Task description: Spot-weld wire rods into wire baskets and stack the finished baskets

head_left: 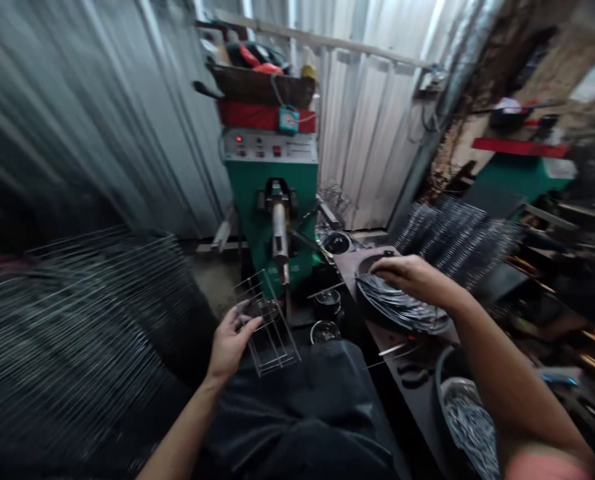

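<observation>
At our far left lies a heap of wire racks (62, 347). Our left hand (231, 340) curls around the edge of a rectangular wire frame (270, 333), grasping it just in front of a green press machine (270, 193). Further right, our right hand (407, 277) lies palm-down over bundled wire strips (402, 308) in a round dark pan (365, 267), though we cannot tell whether it grips them, and a basin of wire pieces (465, 420) sits below.
</observation>
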`<state>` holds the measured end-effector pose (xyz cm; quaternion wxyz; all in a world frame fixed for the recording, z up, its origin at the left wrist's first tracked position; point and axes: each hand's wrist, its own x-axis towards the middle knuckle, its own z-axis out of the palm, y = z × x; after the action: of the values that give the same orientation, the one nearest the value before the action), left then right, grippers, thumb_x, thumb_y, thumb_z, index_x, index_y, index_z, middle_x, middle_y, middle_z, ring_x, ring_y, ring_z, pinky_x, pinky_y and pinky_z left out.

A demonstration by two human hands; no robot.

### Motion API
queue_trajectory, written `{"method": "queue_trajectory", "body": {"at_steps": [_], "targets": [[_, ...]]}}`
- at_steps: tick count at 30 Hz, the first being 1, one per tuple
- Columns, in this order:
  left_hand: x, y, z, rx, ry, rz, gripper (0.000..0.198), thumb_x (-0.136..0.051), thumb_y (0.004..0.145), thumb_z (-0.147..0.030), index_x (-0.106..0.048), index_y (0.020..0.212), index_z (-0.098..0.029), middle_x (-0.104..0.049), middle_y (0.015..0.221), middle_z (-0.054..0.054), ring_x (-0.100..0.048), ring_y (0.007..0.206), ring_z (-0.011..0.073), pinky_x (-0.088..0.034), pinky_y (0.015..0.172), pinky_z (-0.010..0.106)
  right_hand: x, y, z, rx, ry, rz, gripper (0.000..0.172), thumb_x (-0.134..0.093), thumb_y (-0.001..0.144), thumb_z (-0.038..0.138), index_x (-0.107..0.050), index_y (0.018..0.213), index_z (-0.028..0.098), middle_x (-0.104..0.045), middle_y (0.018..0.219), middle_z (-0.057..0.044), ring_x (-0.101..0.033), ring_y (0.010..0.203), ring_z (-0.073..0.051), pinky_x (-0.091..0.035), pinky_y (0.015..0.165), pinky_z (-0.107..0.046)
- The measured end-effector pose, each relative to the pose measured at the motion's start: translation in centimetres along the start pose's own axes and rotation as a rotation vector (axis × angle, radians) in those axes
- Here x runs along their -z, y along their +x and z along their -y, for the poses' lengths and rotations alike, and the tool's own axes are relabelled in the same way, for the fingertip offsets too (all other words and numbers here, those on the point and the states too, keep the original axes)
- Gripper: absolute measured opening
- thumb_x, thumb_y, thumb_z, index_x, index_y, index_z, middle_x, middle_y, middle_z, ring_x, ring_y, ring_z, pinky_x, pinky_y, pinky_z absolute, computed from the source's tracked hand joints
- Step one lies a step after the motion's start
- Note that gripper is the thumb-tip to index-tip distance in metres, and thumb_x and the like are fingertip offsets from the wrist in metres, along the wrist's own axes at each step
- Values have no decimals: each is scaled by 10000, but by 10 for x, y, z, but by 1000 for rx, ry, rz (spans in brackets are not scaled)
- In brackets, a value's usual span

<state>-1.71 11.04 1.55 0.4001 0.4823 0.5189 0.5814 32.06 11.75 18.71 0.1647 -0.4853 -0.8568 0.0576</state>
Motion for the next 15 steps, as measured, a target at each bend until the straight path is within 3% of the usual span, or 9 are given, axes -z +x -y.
{"method": "queue_trajectory", "body": {"at_steps": [3, 6, 9, 12, 15], "targets": [[3, 10, -7, 0, -22, 10, 581, -673, 650, -363, -512, 1153, -119, -494, 618, -66, -500, 633, 89, -401, 692, 224, -41, 20, -1, 43, 217, 40, 323, -422, 856, 378, -647, 976, 180, -667, 803, -46, -604, 743, -186, -460, 695, -289], [9, 22, -13, 1, -25, 24, 612, -673, 646, -358, -501, 1177, -107, -486, 608, -68, -490, 615, 89, -398, 686, 228, -83, 42, -7, 61, 404, 62, 328, -430, 853, 384, -636, 1019, 190, -676, 884, -41, -613, 825, -195, -463, 753, -294], [15, 35, -12, -4, -16, 19, 634, -675, 643, -358, -493, 1197, -106, -488, 614, -69, -481, 599, 82, -394, 666, 223, -117, 62, -18, 62, 417, 14, 289, -435, 843, 345, -640, 977, 192, -673, 893, -43, -609, 831, -196, -455, 772, -307], [19, 50, -4, -9, -9, -22, 631, -678, 643, -356, -500, 1189, -95, -473, 600, -76, -461, 572, 71, -388, 647, 218, -146, 79, -34, -15, 397, -34, 254, -451, 807, 291, -646, 925, 180, -674, 822, -48, -608, 767, -197, -458, 736, -317], [17, 62, 10, 32, -45, -46, 641, -690, 624, -371, -515, 1171, -85, -489, 594, -71, -477, 576, 78, -391, 642, 222, -172, 92, -47, -153, 530, -81, 256, -491, 783, 327, -666, 900, 182, -685, 866, -53, -618, 821, -206, -461, 753, -310]]}}
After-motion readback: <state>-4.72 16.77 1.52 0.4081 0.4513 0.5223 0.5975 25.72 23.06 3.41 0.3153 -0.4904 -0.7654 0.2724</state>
